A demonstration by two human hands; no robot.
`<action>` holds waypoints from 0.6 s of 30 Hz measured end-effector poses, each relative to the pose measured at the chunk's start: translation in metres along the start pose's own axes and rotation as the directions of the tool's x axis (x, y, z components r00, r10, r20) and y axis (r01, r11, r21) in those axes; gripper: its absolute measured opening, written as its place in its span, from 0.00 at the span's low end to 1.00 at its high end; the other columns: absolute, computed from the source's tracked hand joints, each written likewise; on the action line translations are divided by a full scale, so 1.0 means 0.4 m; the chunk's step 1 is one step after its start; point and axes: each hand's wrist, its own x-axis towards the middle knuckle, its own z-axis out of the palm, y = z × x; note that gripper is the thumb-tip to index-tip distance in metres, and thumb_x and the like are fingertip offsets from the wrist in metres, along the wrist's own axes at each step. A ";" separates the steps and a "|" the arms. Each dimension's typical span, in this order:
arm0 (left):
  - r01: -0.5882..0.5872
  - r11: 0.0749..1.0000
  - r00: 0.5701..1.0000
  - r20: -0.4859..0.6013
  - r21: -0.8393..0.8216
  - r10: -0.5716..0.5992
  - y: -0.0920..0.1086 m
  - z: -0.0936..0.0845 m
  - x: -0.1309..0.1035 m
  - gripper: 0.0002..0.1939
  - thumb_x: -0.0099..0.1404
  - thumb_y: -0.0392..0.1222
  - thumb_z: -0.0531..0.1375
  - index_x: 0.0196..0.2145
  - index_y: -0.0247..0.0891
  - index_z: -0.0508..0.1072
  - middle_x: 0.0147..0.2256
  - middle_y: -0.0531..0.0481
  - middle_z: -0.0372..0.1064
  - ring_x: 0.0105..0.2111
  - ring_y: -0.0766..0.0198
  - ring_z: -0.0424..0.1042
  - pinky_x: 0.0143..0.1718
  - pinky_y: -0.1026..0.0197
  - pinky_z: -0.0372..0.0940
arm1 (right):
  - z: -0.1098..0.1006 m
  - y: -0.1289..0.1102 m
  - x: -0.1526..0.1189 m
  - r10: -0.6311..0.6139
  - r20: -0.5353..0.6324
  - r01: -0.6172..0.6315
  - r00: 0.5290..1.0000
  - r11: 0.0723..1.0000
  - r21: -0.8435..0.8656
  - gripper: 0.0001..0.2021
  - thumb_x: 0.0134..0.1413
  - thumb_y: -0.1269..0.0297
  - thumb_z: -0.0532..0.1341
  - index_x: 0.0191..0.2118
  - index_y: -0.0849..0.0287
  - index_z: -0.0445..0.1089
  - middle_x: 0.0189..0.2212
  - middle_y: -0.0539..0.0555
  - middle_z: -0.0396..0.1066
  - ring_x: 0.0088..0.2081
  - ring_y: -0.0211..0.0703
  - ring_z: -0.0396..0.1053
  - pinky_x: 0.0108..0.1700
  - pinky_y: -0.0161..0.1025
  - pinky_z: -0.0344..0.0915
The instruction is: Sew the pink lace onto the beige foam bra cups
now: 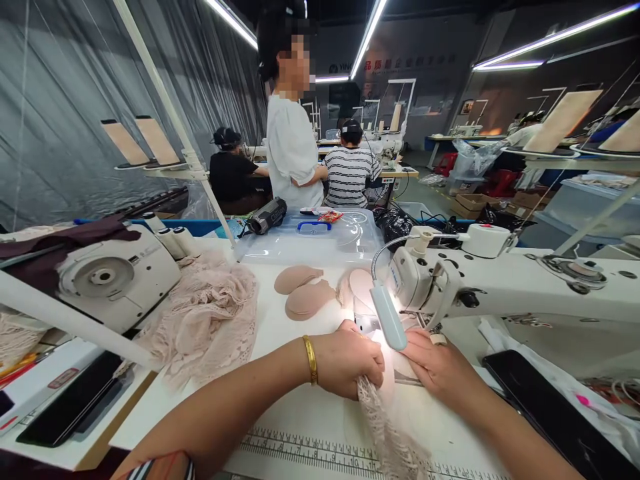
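Observation:
My left hand [350,360], with a gold bangle at the wrist, is closed on a strip of beige lace fabric [374,417] that trails down over the table's front edge. Beside the sewing machine [425,277], my right hand [435,360] lies flat on the pale fabric, fingers stretched out and a ring on one of them. A small lit lamp [389,319] hangs over the work and hides the needle area. Two beige moulded cups [310,299] lie behind my left hand. Another pale cup [361,287] rests close to the machine head.
A heap of beige lace [215,313] lies at left, near another machine [117,277]. A clear plastic box [255,250] stands behind the table. Dark phone-like slabs lie at left [70,400] and right [555,413]. A printed ruler [310,453] runs along the front. Co-workers [295,147] are beyond.

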 end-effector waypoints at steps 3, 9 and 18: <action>-0.015 1.000 0.999 -0.029 0.012 0.015 -0.008 0.002 0.003 0.02 0.60 0.36 0.66 0.30 0.39 0.77 0.46 0.48 0.78 0.39 0.59 0.74 0.49 0.50 0.55 | -0.002 -0.003 0.002 0.027 -0.026 -0.027 0.999 1.000 0.011 0.19 0.65 0.75 0.50 0.43 0.48 0.76 0.44 0.51 0.79 0.45 0.49 0.74 0.46 0.45 0.69; -0.030 0.999 0.999 -0.037 0.025 0.031 -0.012 0.007 0.006 0.01 0.60 0.36 0.65 0.30 0.38 0.77 0.46 0.49 0.78 0.40 0.58 0.74 0.47 0.51 0.54 | -0.004 -0.004 0.004 0.032 -0.039 -0.032 0.999 0.999 0.006 0.20 0.64 0.74 0.50 0.44 0.46 0.77 0.45 0.50 0.80 0.44 0.50 0.75 0.45 0.46 0.71; -0.001 0.999 1.000 -0.024 0.054 0.002 -0.014 0.004 0.012 0.03 0.60 0.36 0.65 0.28 0.39 0.76 0.46 0.50 0.77 0.39 0.59 0.72 0.41 0.53 0.52 | 0.005 0.006 -0.004 0.059 -0.034 -0.058 0.998 0.998 0.029 0.20 0.63 0.74 0.50 0.46 0.47 0.77 0.49 0.50 0.79 0.47 0.52 0.74 0.50 0.49 0.71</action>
